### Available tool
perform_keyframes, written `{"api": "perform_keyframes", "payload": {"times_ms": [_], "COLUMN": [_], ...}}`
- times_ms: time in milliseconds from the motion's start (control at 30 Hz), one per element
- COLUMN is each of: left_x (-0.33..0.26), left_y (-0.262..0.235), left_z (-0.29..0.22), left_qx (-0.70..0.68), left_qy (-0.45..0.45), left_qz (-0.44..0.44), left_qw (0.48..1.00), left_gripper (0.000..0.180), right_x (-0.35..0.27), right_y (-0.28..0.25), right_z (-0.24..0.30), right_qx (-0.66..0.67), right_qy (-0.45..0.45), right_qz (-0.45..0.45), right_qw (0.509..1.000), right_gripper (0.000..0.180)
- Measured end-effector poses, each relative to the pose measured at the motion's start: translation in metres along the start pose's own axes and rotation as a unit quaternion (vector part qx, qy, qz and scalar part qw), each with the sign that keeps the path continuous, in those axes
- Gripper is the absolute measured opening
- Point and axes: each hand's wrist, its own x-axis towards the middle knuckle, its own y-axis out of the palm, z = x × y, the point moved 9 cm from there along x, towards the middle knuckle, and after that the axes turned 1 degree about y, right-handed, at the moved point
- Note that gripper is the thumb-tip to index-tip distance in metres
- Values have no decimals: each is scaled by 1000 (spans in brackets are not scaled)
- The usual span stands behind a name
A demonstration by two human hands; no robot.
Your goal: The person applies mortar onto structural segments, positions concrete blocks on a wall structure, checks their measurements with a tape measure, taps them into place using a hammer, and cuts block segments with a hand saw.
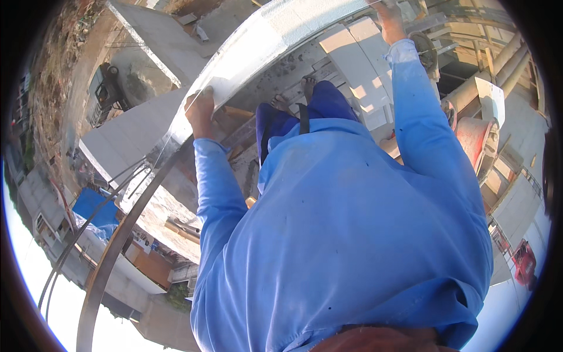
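Two hands (200,111) (389,21); one white block (275,35)

A long white block (275,35), pale and chalky with a flat sunlit face, stretches in a bent line between the two hands. Its left end sits in the grip of the left hand (200,111); its far end meets the right hand (389,20). It lies level, above the bare feet (295,94).
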Motion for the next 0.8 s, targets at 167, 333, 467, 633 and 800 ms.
{"api": "perform_keyframes", "payload": {"times_ms": [167, 333, 467, 633, 800], "left_x": [1, -16, -94, -94, -72], "left_y": [-6, -12, 0, 49, 84], "left_z": [-13, -28, 49, 60, 20], "left_qx": [60, 34, -192, -142, -51], "left_qy": [40, 159, -78, -41, 63], "left_qz": [18, -61, -50, 63, 142], "left_qw": [997, 985, 977, 987, 987], "left_gripper": [60, 49, 30, 28, 29], "right_x": [19, -20, -198, -352, -446], "right_y": [-14, 21, -19, -91, -180], "right_z": [-23, -21, 44, 68, 171], "right_qx": [-181, -867, -549, -475, -425], "right_qy": [-39, -40, 41, 118, 87], "right_qz": [-56, 126, -82, -320, -626], "right_qw": [981, 481, 830, 811, 648], "right_gripper": [46, 52, 39, 29, 33]}}
